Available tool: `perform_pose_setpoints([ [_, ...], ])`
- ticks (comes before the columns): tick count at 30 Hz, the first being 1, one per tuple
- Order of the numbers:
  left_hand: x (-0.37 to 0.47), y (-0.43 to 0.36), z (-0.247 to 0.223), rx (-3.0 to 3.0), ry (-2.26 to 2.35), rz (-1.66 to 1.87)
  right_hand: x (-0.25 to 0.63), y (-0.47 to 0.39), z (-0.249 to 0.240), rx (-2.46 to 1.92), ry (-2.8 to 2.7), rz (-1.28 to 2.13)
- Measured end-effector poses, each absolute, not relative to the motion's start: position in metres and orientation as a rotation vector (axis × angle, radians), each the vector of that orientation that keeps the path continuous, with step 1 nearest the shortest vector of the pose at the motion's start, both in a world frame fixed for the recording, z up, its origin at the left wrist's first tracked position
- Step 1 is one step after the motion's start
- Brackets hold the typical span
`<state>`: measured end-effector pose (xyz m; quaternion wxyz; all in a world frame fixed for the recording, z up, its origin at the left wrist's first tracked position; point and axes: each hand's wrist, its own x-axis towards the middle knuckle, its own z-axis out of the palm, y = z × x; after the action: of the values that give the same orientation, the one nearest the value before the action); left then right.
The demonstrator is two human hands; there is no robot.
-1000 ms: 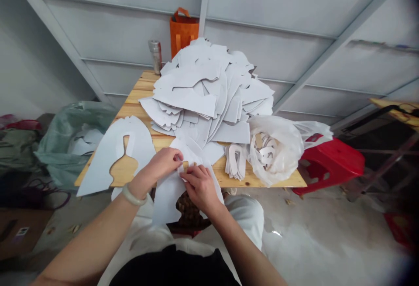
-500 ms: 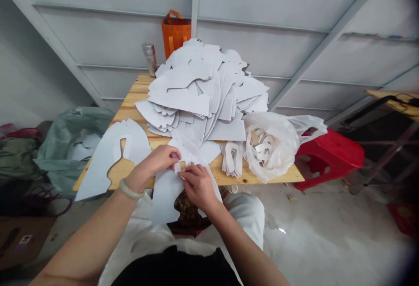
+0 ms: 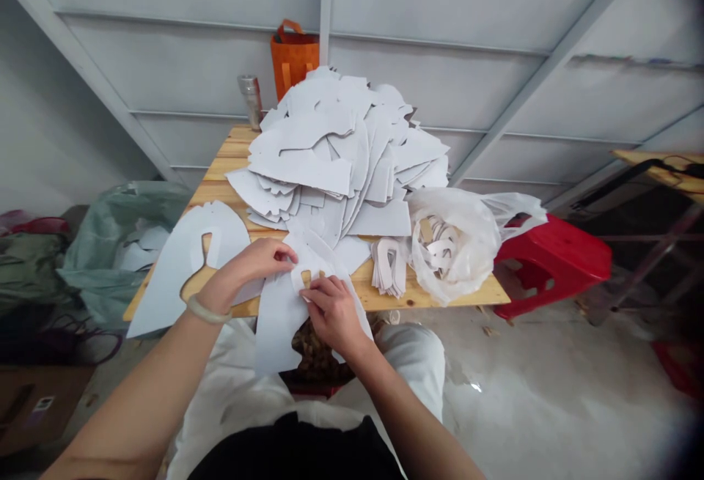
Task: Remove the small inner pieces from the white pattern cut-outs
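A large white cut card piece (image 3: 280,326) lies before me, its lower part hanging over the table's front edge above my lap. Around the notch in it sits a small white U-shaped strip (image 3: 297,278). My right hand (image 3: 333,311) pinches at the strip's near end, thumb and fingers together. Just left of the notch, my left hand (image 3: 267,259) is over the card's edge with thumb and fingertips slightly apart; nothing shows between them. Another card piece (image 3: 159,282), with a strip around its notch, lies to the left, partly behind my left wrist.
A big heap of white card pieces (image 3: 324,150) covers the wooden table's (image 3: 220,187) back. On the right are a stack of U-shaped strips (image 3: 389,267) and a plastic bag (image 3: 467,245) of strips. A metal flask (image 3: 251,99), orange bag (image 3: 294,62), green bag (image 3: 93,260) and red stool (image 3: 572,253) stand around.
My left hand has moved a little left, off the U-shaped strip, and its fingers have loosened. My right hand stays at the strip's near end.
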<state>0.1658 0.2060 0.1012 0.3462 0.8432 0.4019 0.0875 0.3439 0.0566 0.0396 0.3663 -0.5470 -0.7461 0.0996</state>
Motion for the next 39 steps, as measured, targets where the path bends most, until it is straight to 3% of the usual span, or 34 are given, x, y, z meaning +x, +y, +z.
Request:
perform_pose_setpoints([
  [5, 0.163, 0.185, 0.094, 2.297, 1.021, 0.617, 0.344, 0.056, 0.039, -1.409, -1.915, 0.241],
  [13, 0.157, 0.17, 0.046, 2.512, 0.611, 0.868, 0.343, 0.055, 0.038, -1.377, -1.914, 0.224],
  [24, 0.134, 0.147, 0.057, 2.717, 0.581, 0.684, 0.345, 0.054, 0.041, -1.465, -1.905, 0.123],
  [34, 0.145, 0.148, 0.039, 2.646, 0.714, 0.959, 0.34, 0.057, 0.048, -1.471, -1.935, -0.118],
  [39, 0.143, 0.146, 0.042, 2.644, 0.691, 0.912, 0.336, 0.06, 0.044, -1.403, -2.009, -0.153],
])
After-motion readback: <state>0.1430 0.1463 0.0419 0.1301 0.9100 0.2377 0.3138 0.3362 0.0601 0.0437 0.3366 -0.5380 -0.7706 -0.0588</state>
